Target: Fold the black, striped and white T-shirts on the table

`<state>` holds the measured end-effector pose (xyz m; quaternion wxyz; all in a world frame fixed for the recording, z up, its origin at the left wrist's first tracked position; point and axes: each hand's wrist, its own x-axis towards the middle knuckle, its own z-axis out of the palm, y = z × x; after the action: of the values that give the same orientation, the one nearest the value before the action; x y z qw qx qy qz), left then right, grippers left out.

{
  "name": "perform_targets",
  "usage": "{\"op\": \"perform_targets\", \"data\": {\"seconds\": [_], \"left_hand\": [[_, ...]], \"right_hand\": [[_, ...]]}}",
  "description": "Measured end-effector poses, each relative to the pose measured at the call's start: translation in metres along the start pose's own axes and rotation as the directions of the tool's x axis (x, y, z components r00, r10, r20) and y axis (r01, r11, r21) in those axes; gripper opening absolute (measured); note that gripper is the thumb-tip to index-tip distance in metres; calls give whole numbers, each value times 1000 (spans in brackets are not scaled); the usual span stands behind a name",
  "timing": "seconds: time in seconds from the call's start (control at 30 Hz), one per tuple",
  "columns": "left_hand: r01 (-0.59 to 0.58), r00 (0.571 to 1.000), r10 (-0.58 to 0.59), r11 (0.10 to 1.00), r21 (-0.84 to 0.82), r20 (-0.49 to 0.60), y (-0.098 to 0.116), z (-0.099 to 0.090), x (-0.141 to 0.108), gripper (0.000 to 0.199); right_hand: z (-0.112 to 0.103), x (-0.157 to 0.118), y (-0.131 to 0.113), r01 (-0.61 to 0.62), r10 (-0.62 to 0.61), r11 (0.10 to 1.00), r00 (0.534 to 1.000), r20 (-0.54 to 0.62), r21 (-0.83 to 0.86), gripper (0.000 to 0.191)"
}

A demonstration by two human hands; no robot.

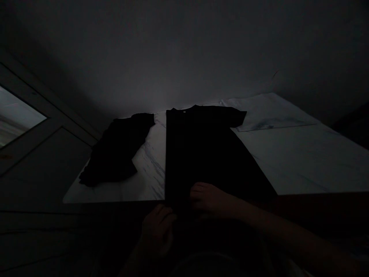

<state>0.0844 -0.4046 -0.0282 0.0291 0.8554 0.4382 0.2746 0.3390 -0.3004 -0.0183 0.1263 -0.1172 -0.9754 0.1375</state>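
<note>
A black T-shirt (198, 154) lies on the marble-patterned table (305, 161), its neckline toward the wall and a short sleeve out to the right. Its left side runs in a straight line, like a fold. My right hand (206, 198) rests at the lower part of the shirt, fingers curled in on the cloth. Just off the table's front edge, my left hand (158, 225) is closed at the shirt's lower left corner. The picture is very dark, so the cloth between my fingers is hard to make out.
Another black garment (118, 150) lies bunched on the table's left part. A flat, pale sheet or clear bag (265, 111) sits at the back right. Behind the table rises a plain wall (173, 57). A door with a glass pane (17, 115) stands at left.
</note>
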Motion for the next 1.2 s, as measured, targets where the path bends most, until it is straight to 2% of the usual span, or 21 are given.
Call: {"op": "perform_targets", "data": {"seconds": [0.07, 0.1, 0.2, 0.27, 0.33, 0.4, 0.47, 0.53, 0.6, 0.73, 0.8, 0.83, 0.87, 0.9, 0.93, 1.0, 1.03, 1.1, 1.13, 1.2], "left_hand": [[17, 999, -15, 999, -40, 46, -17, -16, 23, 38], [31, 998, -30, 999, -23, 53, -28, -21, 39, 41], [80, 993, -88, 992, 99, 84, -69, -18, 110, 46], [119, 980, -145, 976, 185, 137, -98, -1, 167, 49], [191, 953, -244, 943, 271, 180, -124, 22, 221, 50], [240, 925, -319, 912, 334, 208, -145, 46, 265, 52], [271, 905, -366, 887, 374, 215, -161, 67, 296, 54], [297, 892, -402, 865, 404, 205, -172, 84, 313, 55], [297, 894, -405, 857, 422, 191, -181, 97, 319, 54], [169, 941, -275, 887, 430, 198, -208, 111, 313, 45], [92, 953, -206, 895, 437, 222, -222, 112, 314, 42], [68, 957, -183, 895, 440, 224, -225, 112, 318, 40], [60, 963, -169, 895, 442, 212, -224, 113, 324, 39], [64, 969, -161, 896, 439, 188, -219, 115, 333, 38], [72, 975, -153, 901, 427, 159, -208, 118, 344, 38], [75, 984, -129, 925, 372, 121, -171, 128, 370, 39], [64, 986, -110, 941, 332, 123, -145, 135, 385, 39], [28, 982, -75, 967, 254, 176, -88, 153, 414, 39], [14, 975, -64, 974, 227, 214, -58, 164, 428, 40], [40, 951, -110, 970, 238, 289, -7, 185, 451, 43]], "right_hand": [[-16, 10, 8, -38, 40, 989, 999, -9, 143, 29], [-22, 19, 16, -91, 98, 980, 995, -32, 177, 30], [-27, 51, 54, -334, 345, 938, 928, -142, 97, 36], [-18, 72, 81, -445, 434, 896, 882, -185, -18, 53], [-5, 86, 101, -477, 460, 874, 874, -155, -97, 71], [6, 92, 111, -474, 467, 874, 880, -86, -108, 76], [13, 93, 112, -473, 471, 878, 881, -47, -69, 76], [15, 91, 110, -469, 467, 883, 882, -57, -15, 77], [13, 89, 108, -454, 456, 890, 886, -83, 39, 77], [-3, 65, 112, -390, 405, 904, 912, -58, 175, 71], [-19, 38, 112, -434, 461, 865, 885, -60, 254, 68], [-28, 21, 111, -499, 540, 817, 837, -81, 288, 65], [-36, 4, 110, -584, 642, 748, 758, -117, 315, 61], [-45, -14, 108, -674, 745, 659, 648, -161, 334, 55], [-51, -30, 105, -755, 830, 558, 518, -208, 345, 50], [-60, -58, 101, -869, 920, 358, 266, -287, 342, 45], [-61, -68, 99, -902, 936, 273, 168, -310, 334, 45], [-59, -81, 95, -936, 942, 148, 35, -334, 320, 44], [-57, -84, 93, -945, 938, 105, -9, -345, 310, 43], [-51, -87, 90, -961, 925, 42, -67, -374, 275, 40]]}}
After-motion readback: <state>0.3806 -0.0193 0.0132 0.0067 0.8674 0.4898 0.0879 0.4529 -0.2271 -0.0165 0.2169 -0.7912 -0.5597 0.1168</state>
